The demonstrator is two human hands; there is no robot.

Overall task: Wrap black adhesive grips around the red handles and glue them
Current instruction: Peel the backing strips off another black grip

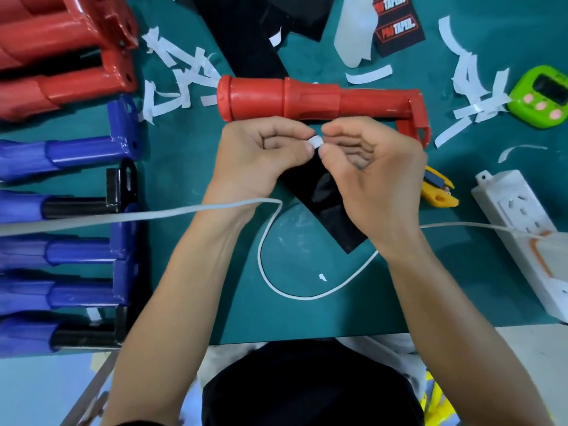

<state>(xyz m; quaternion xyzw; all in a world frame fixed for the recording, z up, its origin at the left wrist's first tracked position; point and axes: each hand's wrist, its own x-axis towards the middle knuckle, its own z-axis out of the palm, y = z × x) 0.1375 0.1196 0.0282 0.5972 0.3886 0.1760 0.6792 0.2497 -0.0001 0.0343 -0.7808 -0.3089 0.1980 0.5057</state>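
A bare red handle (319,99) lies crosswise on the green mat (184,186), just beyond my hands. My left hand (261,158) and my right hand (368,170) meet at the fingertips and pinch a small white backing strip (315,141) at the top edge of a black adhesive grip sheet (325,204). The sheet hangs down under my right palm and lies partly on the mat. More black grip sheets (255,32) lie at the top of the mat.
Red handles (61,56) are stacked at top left, blue handles (61,152) down the left. Several peeled white strips (178,75) litter the mat. A yellow utility knife (438,189), white power strip (522,229), green timer (542,96) and white cable (295,292) lie nearby.
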